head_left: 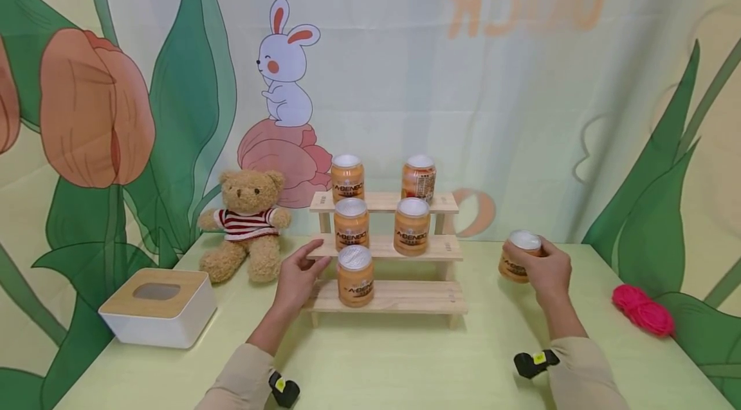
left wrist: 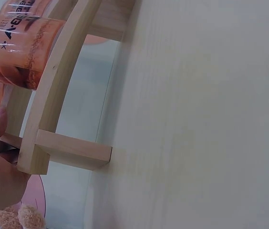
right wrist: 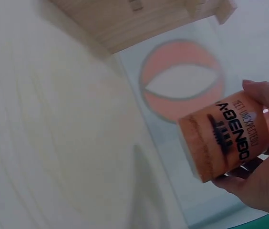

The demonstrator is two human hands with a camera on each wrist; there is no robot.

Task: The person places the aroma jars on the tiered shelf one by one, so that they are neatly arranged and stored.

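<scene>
My right hand [head_left: 550, 271] grips an orange can [head_left: 512, 270] with a silver lid, held off the table to the right of a three-tier wooden shelf [head_left: 399, 294]. The right wrist view shows that can [right wrist: 225, 136] tilted in the frame, thumb and fingers around its lid end. At the shelf's left end, by the middle tier, my left hand [head_left: 296, 278] holds the wood; part of its grip is hidden. Similar cans stand upright: two on the top tier, one a can [head_left: 419, 179] with its printed back forward, two on the middle, and one can [head_left: 356, 278] on the bottom tier's left.
A teddy bear [head_left: 246, 223] in a striped shirt sits left of the shelf. In front of it is a white tissue box [head_left: 162, 326] with a wooden lid. Pink yarn [head_left: 642, 310] lies at the table's right edge. A printed curtain [head_left: 521, 107] hangs behind.
</scene>
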